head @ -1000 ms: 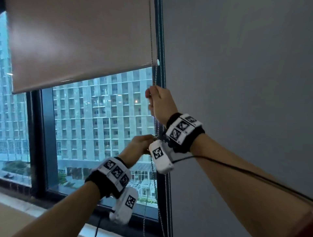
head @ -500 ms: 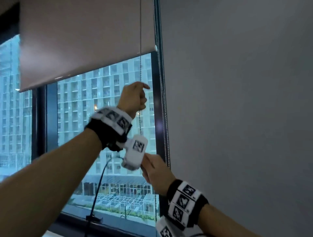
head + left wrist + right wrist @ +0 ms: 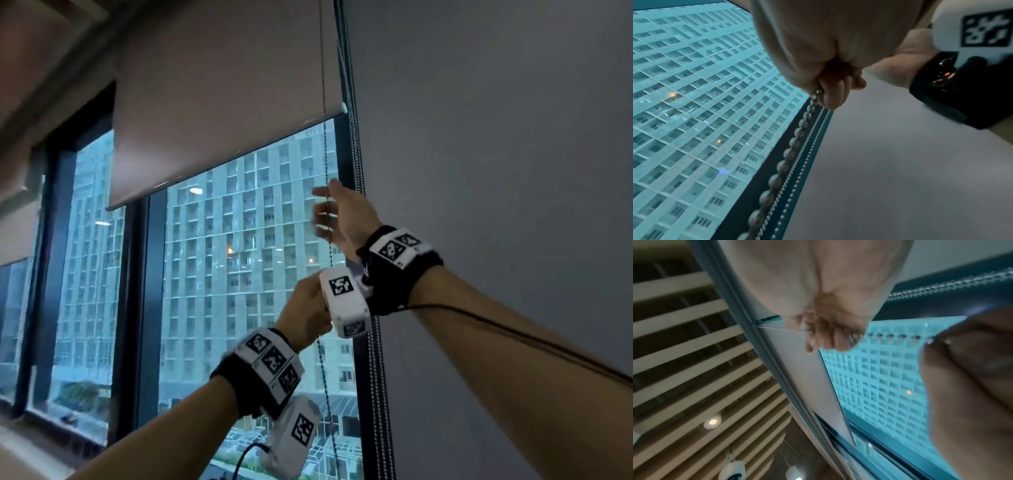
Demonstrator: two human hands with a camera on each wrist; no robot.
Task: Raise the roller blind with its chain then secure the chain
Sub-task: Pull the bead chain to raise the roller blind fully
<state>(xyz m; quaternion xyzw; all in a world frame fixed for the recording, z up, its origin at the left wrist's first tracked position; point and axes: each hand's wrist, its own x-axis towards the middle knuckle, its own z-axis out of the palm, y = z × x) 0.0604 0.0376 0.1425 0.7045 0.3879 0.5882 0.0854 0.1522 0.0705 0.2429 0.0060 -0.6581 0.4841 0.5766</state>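
Note:
A beige roller blind (image 3: 222, 102) covers the top of the window, its bottom bar slanting across the head view. A thin bead chain (image 3: 325, 154) hangs in front of its right edge. My right hand (image 3: 329, 212) is the upper one, with blurred fingers curled round the chain (image 3: 890, 336). Below it my left hand (image 3: 308, 308) grips the same strand in a fist. In the left wrist view the chain (image 3: 795, 138) runs down out of my left hand (image 3: 828, 73). The right wrist view shows my right hand (image 3: 828, 337) against the blind (image 3: 801, 369).
A dark window frame (image 3: 346, 154) borders the glass on the right, with two more chain strands (image 3: 375, 359) hanging along it. A plain grey wall (image 3: 479, 171) fills the right side. A slatted ceiling with a round lamp (image 3: 712, 422) is overhead.
Half a second ago my left hand was high on the chain and my right hand low. Now the left hand has come down with the chain and the right hand has gone up above it.

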